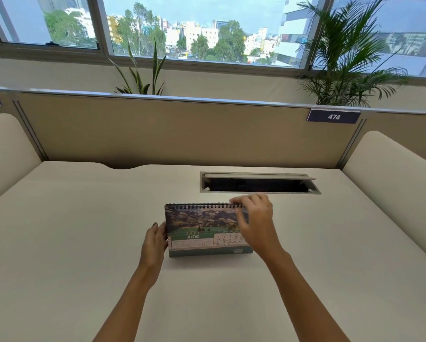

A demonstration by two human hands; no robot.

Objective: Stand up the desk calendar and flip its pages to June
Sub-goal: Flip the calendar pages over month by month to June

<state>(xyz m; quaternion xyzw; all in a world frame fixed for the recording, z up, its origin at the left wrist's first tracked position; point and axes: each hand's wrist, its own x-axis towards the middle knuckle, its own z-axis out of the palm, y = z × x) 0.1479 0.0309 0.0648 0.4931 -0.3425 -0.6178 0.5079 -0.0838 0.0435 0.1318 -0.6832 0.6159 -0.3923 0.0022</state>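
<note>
Pale surface [83, 230] fills the view; cable hatch [259, 183] open at rear, right of centre. Desk calendar [202, 228] upright mid-surface, just before the hatch, showing JUNE page (mountain photo above, date grid lower right). Left hand [155, 243] flat and open against calendar's left edge, steadying it. Right hand [256, 218] at top right corner, fingers loosely curled over the spiral binding [204, 206], thumb on the page front.

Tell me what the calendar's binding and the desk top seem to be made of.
Spiral binding: looks like dark wire, thin separate loops along the top edge of the desk calendar. Desk top: probably matte cream laminate, smooth and even with no grain; the core is hidden.
</note>
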